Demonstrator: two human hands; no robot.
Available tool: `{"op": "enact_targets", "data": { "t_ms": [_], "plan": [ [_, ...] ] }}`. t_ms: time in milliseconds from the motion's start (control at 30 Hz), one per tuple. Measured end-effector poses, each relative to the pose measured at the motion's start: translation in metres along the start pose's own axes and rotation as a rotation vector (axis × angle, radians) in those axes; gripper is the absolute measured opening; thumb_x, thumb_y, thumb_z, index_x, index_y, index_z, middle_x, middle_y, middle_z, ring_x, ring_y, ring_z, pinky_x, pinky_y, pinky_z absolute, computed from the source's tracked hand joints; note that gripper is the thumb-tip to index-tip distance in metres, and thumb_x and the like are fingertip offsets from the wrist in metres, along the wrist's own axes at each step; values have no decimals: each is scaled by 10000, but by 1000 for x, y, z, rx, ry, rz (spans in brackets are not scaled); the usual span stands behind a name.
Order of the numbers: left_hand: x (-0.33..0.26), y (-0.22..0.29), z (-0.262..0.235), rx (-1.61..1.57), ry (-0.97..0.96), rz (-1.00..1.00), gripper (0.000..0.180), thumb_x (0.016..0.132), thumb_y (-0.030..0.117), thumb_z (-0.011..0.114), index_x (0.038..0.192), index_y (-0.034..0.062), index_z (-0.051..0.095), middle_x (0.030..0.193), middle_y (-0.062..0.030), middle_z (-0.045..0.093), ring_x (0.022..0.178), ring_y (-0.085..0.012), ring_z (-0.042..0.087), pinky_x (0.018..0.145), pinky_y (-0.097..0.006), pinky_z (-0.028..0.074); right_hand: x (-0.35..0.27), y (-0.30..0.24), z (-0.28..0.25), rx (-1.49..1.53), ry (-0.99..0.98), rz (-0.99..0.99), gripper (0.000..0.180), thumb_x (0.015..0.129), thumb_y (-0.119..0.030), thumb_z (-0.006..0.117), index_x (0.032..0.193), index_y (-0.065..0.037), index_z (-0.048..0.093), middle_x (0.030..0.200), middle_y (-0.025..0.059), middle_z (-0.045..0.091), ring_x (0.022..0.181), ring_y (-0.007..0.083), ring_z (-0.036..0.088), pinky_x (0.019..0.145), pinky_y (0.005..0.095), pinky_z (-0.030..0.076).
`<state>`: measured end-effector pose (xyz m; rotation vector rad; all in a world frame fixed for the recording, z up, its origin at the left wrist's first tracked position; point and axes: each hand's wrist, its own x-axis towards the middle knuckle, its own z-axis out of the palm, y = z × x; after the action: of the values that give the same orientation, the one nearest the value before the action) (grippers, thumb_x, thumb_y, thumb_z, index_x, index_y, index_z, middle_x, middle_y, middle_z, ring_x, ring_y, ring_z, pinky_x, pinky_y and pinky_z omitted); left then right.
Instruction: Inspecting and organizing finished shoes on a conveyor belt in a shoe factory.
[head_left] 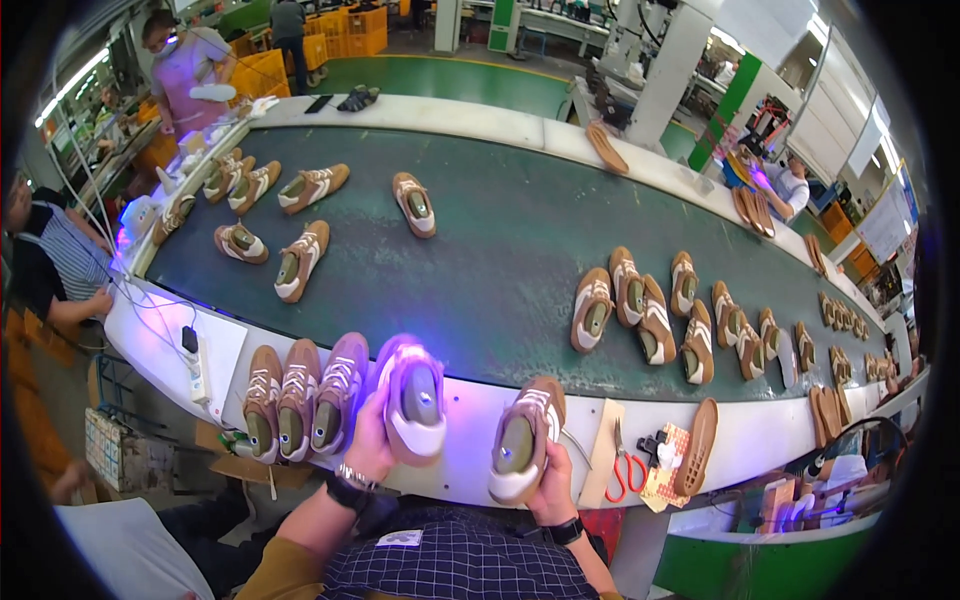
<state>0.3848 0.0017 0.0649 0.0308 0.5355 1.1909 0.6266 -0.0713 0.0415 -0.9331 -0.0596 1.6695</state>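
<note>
My left hand (371, 440) is closed around a tan and white sneaker (415, 432), held up over the white ledge with its heel toward me. Bluish-violet light falls on that shoe. My right hand (553, 487) grips a second sneaker (514, 482) from its right side, brown and white with a green insole. The two shoes are apart, and each insole bears a small pale spot. Just left of my left hand, three similar sneakers (297, 400) stand in a row on the ledge. Some fingers are hidden behind the shoes.
Beyond the ledge lies a dark green conveyor belt (480, 270) carrying several sneakers (655, 320). Right of my right hand are red-handled scissors (626, 465), a beige strip (601, 455) and a brown sole (698, 445). A power strip (198, 370) lies left. Other people (185, 75) stand around the belt.
</note>
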Motion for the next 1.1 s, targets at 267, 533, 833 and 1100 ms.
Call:
{"op": "enact_targets", "data": {
  "t_ms": [267, 533, 833, 1100],
  "plan": [
    [119, 107, -58, -4, 153, 247, 560, 934, 350, 432, 1282, -75, 321, 1285, -247, 422, 1214, -341, 421, 1012, -468, 370, -4, -1, -25, 1, -106, 306, 572, 870, -377, 357, 1284, 13, 410, 1176, 240, 520, 1001, 335, 567, 817, 449, 486],
    [32, 25, -69, 178, 341, 142, 340, 878, 220, 525, 1112, -25, 495, 1095, -175, 541, 999, -300, 551, 898, -435, 462, 34, -41, -32, 125, -110, 324, 540, 870, -346, 392, 1295, -12, 414, 1193, 216, 528, 1012, 346, 571, 850, 479, 481],
    [-28, -2, -46, 166, 381, 223, 184, 872, 155, 521, 974, 12, 576, 852, -80, 600, 768, -184, 586, 730, -311, 489, 245, -123, 102, 123, -301, -40, 451, 848, -308, 493, 1162, 14, 455, 1055, 185, 558, 911, 354, 586, 781, 502, 508],
    [-37, -50, -72, 369, 395, 197, 177, 886, 198, 527, 980, 56, 577, 845, -40, 611, 744, -115, 564, 682, -251, 475, 325, -122, -25, -562, 17, -315, 405, 839, -198, 592, 1175, 3, 487, 1190, 135, 521, 1091, 279, 507, 967, 388, 393]
  ]
}}
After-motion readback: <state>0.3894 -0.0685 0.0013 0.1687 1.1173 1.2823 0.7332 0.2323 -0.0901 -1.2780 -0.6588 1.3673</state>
